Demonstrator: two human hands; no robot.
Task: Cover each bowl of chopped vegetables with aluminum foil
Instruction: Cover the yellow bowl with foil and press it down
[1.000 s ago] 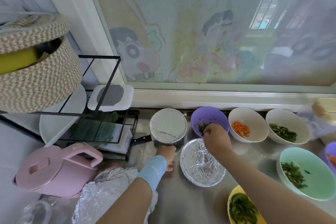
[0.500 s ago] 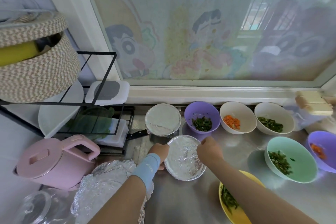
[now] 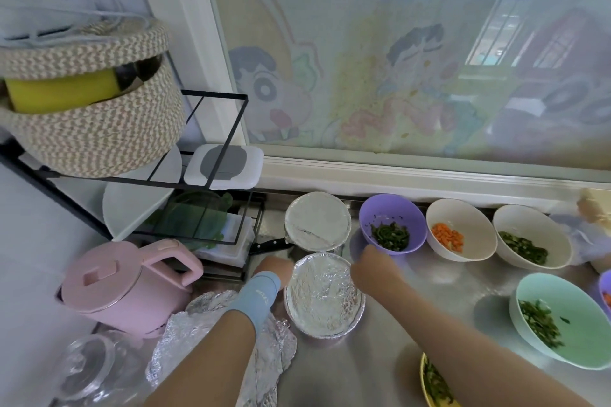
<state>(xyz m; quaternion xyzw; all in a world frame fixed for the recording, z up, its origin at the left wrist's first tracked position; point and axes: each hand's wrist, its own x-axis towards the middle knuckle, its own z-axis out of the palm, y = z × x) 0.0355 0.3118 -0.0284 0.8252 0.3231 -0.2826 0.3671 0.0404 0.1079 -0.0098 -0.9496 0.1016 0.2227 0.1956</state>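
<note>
Though the left hand [image 3: 276,269] wears a lettered wristband [image 3: 261,291], it's illegible.

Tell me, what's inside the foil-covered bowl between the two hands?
Only crinkled aluminum foil shows, stretched over the rim of the bowl. Whatever lies inside is hidden beneath that foil.

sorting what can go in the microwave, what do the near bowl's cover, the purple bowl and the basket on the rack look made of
Cover: aluminium foil, shiny, finely crinkled, silver.
Purple bowl: probably plastic or melamine, smooth, matte, evenly coloured.
Basket: woven rope, likely cotton, with visible beige-and-white twisted coils.
</note>
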